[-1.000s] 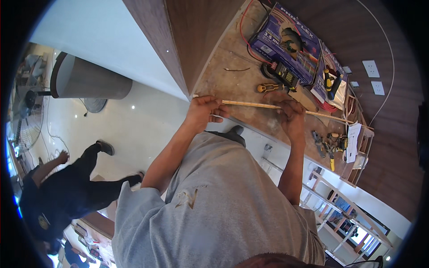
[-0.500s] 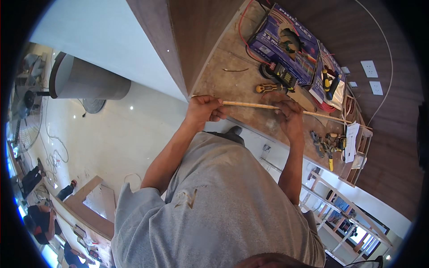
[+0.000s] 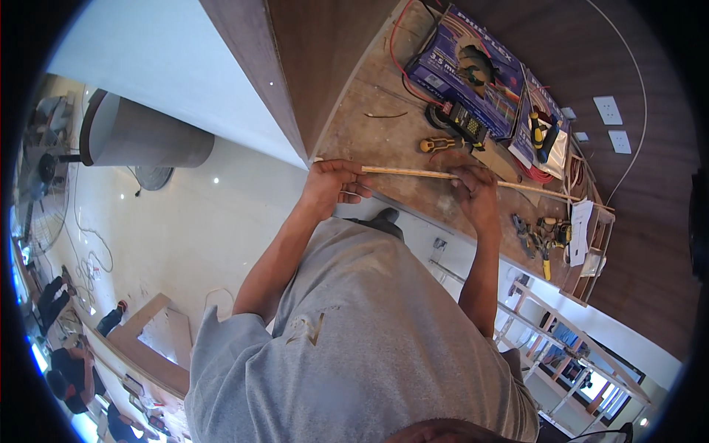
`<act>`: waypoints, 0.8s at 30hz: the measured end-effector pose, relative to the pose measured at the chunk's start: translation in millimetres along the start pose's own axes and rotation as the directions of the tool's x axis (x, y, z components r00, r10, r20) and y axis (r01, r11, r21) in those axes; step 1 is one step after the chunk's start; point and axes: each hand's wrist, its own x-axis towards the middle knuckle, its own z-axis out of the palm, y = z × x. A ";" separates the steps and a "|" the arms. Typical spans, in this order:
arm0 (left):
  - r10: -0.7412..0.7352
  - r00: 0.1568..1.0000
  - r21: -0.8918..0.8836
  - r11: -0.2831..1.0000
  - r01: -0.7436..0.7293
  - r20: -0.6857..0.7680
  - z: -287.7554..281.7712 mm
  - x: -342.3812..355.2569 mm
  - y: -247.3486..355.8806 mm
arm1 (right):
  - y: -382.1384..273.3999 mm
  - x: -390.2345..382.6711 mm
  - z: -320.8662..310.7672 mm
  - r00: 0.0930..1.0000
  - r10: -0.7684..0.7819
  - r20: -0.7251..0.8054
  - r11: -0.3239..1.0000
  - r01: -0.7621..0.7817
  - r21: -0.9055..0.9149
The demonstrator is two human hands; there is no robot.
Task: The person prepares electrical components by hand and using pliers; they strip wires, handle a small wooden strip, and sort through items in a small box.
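A long, thin, light-brown strip (image 3: 410, 173), apparently wood, stretches between my hands above the worktop. My left hand (image 3: 332, 190) pinches its left end between thumb and fingers, beside the corner of a brown panel. Farther along, my right hand (image 3: 476, 193) grips the strip from above, and the rest runs on past it to the right. Just beyond my right hand lie a yellow-handled tool (image 3: 437, 145) and a black meter-like device (image 3: 467, 124). Pliers and other yellow-and-black hand tools (image 3: 545, 236) rest to its right.
Purple cable boxes (image 3: 473, 70) stand at the back of the brown worktop (image 3: 362, 133), with red wire around them. A brown upright panel (image 3: 314, 59) borders it on the left. A ladder (image 3: 569, 354) stands lower right. Across the floor are a grey cylinder (image 3: 155, 133), a fan and other people.
The view has shifted slightly, and the scene sits a little farther left. Both hands still hold the strip in nearly the same place; my left fingers have loosened their curl a little.
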 end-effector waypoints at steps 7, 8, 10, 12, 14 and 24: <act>0.060 0.996 0.140 0.989 -0.051 -0.063 7.9 -22.6 7.2 | 12.5 -8.1 11.3 1.000 0.019 -0.002 1.000 -0.019 0.016; 0.058 0.997 0.150 0.987 -0.049 -0.056 5.0 -27.8 5.9 | 10.5 -7.2 12.1 1.000 0.029 -0.010 0.999 -0.029 0.017; 0.106 0.994 0.207 0.973 -0.101 -0.013 -4.1 -37.3 2.1 | 4.1 -7.1 13.3 1.000 -0.003 -0.021 0.999 0.002 -0.039; 0.109 0.994 0.260 0.961 -0.098 -0.031 -14.4 -43.9 -7.7 | 8.9 -10.7 20.3 0.999 0.010 -0.037 1.000 -0.011 -0.029; 0.107 0.992 0.330 0.941 -0.080 -0.065 -21.4 -50.1 -14.1 | 10.7 -13.8 22.6 0.998 0.025 -0.054 0.999 -0.026 -0.021; 0.217 0.964 0.633 0.727 -0.265 0.153 -19.0 -55.8 -36.3 | -9.2 -22.3 12.3 0.990 0.073 -0.119 0.989 -0.087 -0.122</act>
